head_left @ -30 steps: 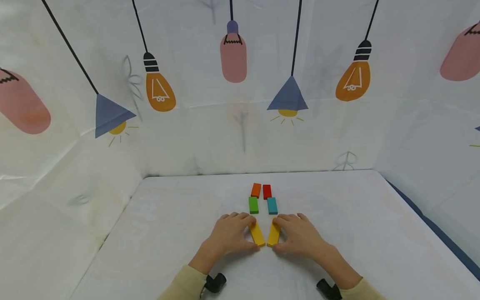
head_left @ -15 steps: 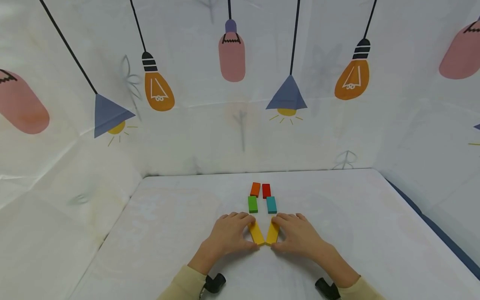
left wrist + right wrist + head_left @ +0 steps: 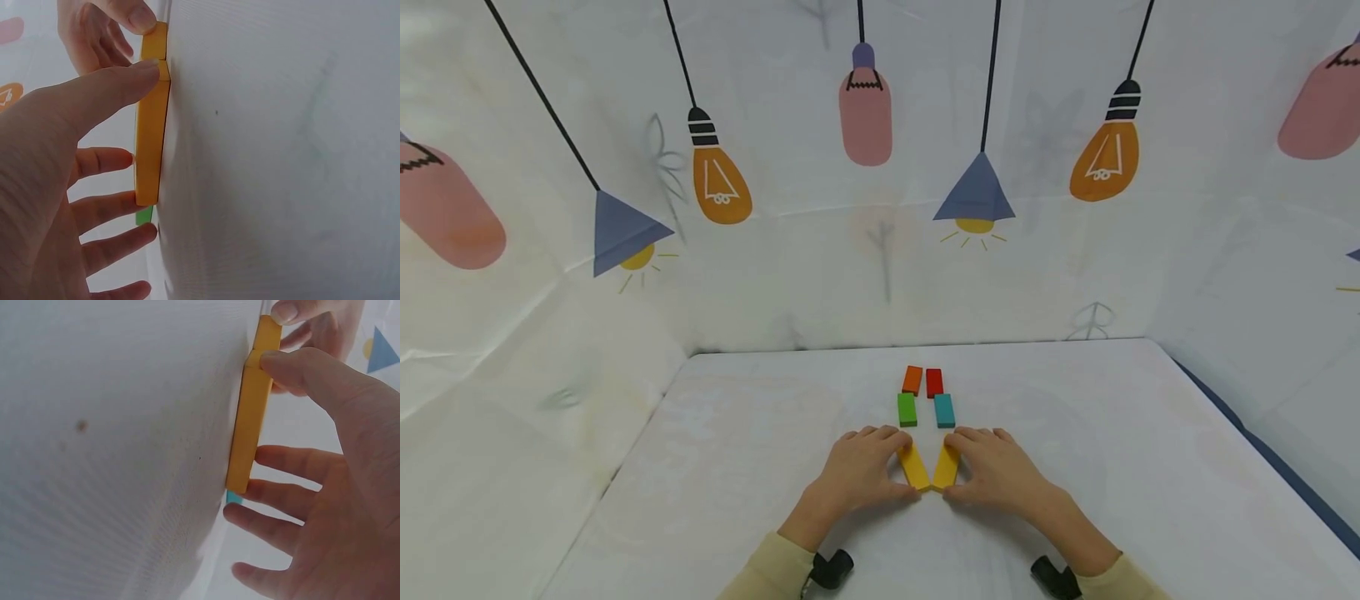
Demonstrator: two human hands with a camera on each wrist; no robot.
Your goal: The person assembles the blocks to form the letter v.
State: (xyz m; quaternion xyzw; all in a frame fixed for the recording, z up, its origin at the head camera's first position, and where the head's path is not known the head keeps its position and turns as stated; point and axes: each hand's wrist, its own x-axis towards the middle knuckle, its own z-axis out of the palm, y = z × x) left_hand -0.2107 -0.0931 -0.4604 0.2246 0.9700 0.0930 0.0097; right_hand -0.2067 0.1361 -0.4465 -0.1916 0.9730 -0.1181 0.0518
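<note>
My left hand (image 3: 861, 468) pinches a yellow block (image 3: 915, 469) lengthwise, thumb at its near end and fingers at the far end. A second yellow block (image 3: 947, 467) is held the same way by my right hand (image 3: 1002, 472). Both blocks lie flat on the white table, slanting so their near ends meet in a V. In the left wrist view the thumb presses the end of the left yellow block (image 3: 150, 140), right by the joint. The right wrist view shows the thumb on the end of the right yellow block (image 3: 247, 425).
Beyond the hands lie a green block (image 3: 907, 410) and a teal block (image 3: 944, 411), side by side with a gap. Farther back are an orange block (image 3: 912, 380) and a red block (image 3: 934, 382). A white wall sheet (image 3: 820, 275) with printed lamps rises behind the table (image 3: 760, 417).
The right hand has slid its yellow block slightly left, closing the small gap between the two near ends. The left hand and the other blocks stay put.
</note>
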